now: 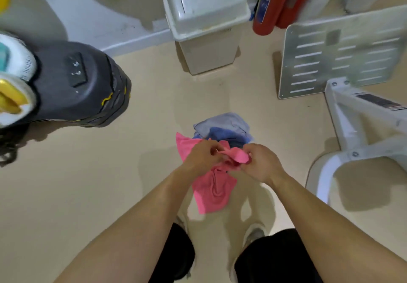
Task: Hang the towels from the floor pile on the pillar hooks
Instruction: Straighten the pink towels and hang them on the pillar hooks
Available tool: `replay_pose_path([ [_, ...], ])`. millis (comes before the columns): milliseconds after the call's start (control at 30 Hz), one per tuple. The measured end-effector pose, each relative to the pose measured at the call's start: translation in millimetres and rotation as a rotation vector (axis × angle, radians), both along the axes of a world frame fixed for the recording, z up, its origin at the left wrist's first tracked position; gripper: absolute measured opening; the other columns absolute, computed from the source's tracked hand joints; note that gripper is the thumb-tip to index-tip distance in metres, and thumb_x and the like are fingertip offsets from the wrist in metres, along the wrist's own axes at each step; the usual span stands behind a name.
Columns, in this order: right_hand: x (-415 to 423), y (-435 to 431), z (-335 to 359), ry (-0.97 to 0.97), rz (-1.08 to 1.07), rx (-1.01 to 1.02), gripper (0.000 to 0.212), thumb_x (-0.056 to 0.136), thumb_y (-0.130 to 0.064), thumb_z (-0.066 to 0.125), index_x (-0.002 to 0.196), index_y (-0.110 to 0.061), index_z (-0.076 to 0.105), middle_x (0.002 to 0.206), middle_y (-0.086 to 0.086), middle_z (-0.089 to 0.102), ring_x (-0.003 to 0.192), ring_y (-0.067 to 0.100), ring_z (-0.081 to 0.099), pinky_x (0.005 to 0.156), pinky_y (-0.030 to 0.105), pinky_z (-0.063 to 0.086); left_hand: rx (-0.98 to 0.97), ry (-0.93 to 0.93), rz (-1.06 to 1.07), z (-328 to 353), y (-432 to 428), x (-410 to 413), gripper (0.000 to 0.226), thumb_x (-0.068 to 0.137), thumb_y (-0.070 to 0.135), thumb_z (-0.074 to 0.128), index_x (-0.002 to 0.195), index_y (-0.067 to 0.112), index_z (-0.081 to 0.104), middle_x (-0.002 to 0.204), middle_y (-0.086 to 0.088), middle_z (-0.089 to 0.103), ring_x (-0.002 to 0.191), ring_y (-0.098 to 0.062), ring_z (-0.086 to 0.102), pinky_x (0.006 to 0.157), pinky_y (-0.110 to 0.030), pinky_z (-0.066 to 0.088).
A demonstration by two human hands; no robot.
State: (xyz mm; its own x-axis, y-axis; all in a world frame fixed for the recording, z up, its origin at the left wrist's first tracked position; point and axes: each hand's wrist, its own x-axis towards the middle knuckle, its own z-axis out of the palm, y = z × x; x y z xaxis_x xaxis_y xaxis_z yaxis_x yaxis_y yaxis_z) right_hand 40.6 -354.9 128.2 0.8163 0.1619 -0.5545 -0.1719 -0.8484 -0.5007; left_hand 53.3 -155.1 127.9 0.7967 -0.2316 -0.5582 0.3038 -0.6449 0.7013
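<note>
Pink towel is held off the floor at the near centre of the head view, its lower part hanging loose between my forearms. I record the left hand with fingers curled round the towel's upper edge, and the right hand pinching a bunched fold of the same towel just beside it; the two hands sit close together, the cloth gathered between them.

Just beyond the hands, the floor pile lies on the floor: blue and pale blue-grey towels, crumpled, partly hidden behind the pink one. I cannot tell how many it holds.

Further back at centre stands a white swing-lid bin, with a red fire extinguisher to its right. On the right, a slotted metal plate stands tilted next to a white frame. At far left sits a dark grey rounded object with yellow trim; I cannot identify it. No hooks are in view.
</note>
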Motion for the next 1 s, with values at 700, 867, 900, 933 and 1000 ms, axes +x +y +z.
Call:
replay_pose_path([
  [700, -34, 39, 549, -0.392, -0.133, 0.462, 0.029, 0.092, -0.028, 0.059, 0.065, -0.016, 0.057, 0.06, -0.001, 0.054, 0.061, 0.008, 0.048, 0.062, 0.034, 0.04, 0.016, -0.33, 0.091, 498, 61, -83, 0.026, 0.09, 0.024, 0.07, 0.067, 0.028, 0.057, 0.061, 0.009, 0.053, 0.056, 0.001, 0.047, 0.057, -0.024, 0.031],
  [867, -21, 24, 591, -0.645, -0.093, 0.263, 0.02, 0.094, -0.032, 0.061, 0.074, -0.026, 0.063, 0.068, -0.015, 0.059, 0.069, 0.009, 0.053, 0.064, 0.028, 0.035, 0.003, -0.383, 0.21, 522, 95, -95, 0.014, 0.088, 0.028, 0.073, 0.077, 0.024, 0.067, 0.067, 0.01, 0.059, 0.064, -0.004, 0.05, 0.059, -0.022, 0.036],
  [900, -18, 19, 595, -0.679, -0.089, 0.221, 0.019, 0.093, -0.033, 0.062, 0.075, -0.027, 0.065, 0.069, -0.013, 0.06, 0.072, 0.013, 0.055, 0.066, 0.028, 0.034, -0.005, -0.386, 0.233, 527, 102, -95, 0.013, 0.088, 0.028, 0.074, 0.078, 0.023, 0.067, 0.069, 0.009, 0.061, 0.065, -0.006, 0.053, 0.061, -0.023, 0.039],
  [933, -16, 14, 597, -0.706, -0.096, 0.182, 0.018, 0.093, -0.034, 0.062, 0.077, -0.026, 0.066, 0.071, -0.011, 0.062, 0.075, 0.015, 0.057, 0.067, 0.027, 0.036, -0.018, -0.375, 0.261, 533, 109, -95, 0.012, 0.087, 0.026, 0.075, 0.079, 0.021, 0.068, 0.07, 0.006, 0.063, 0.065, -0.01, 0.056, 0.061, -0.027, 0.043],
  [1000, -12, 3, 599, -0.749, -0.113, 0.107, 0.018, 0.092, -0.035, 0.062, 0.081, -0.022, 0.07, 0.078, -0.005, 0.068, 0.081, 0.019, 0.061, 0.07, 0.03, 0.042, -0.082, -0.353, 0.311, 545, 122, -95, 0.01, 0.088, 0.021, 0.073, 0.083, 0.015, 0.068, 0.071, -0.003, 0.065, 0.059, -0.019, 0.058, 0.058, -0.031, 0.046],
])
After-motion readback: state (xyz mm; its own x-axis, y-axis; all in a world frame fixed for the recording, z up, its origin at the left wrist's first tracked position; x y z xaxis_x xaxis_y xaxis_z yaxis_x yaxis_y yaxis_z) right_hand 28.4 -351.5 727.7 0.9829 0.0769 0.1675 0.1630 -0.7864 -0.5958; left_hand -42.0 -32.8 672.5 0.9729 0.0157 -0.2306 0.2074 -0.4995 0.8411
